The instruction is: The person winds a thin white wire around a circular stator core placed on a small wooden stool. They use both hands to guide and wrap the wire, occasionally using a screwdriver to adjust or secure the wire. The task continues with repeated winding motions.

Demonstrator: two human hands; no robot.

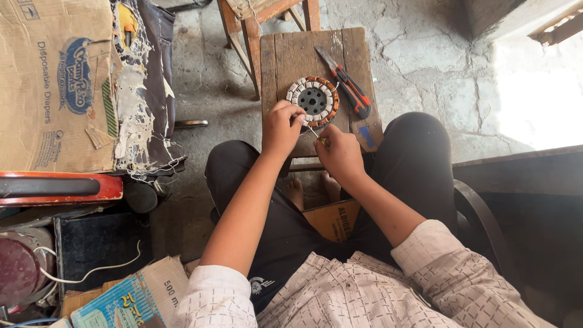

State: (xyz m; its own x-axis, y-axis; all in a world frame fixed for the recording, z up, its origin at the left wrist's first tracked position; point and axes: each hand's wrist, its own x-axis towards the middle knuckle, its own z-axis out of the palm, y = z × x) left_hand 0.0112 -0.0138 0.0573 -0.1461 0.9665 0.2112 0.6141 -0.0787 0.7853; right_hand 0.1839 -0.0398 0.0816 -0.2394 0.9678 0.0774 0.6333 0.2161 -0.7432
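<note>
A round motor stator (pixel 313 100) with copper windings and white insulation lies on a small wooden stool (pixel 285 58). My left hand (pixel 281 126) rests at the stator's near-left edge, fingertips pinching at its rim. My right hand (pixel 339 153) is closed on a thin metal tool (pixel 314 135) whose tip points toward the stator's near edge. An orange and black utility knife (pixel 347 83) lies on the stool just right of the stator. A small blue piece (pixel 367 136) sits near the stool's right front corner.
A torn cardboard box (pixel 57 85) stands at the left, above a red and black object (pixel 61 187). A wooden chair's legs (pixel 243 30) rise behind the stool. Papers and a white wire (pixel 97 267) clutter the lower left. Cracked concrete floor lies to the right.
</note>
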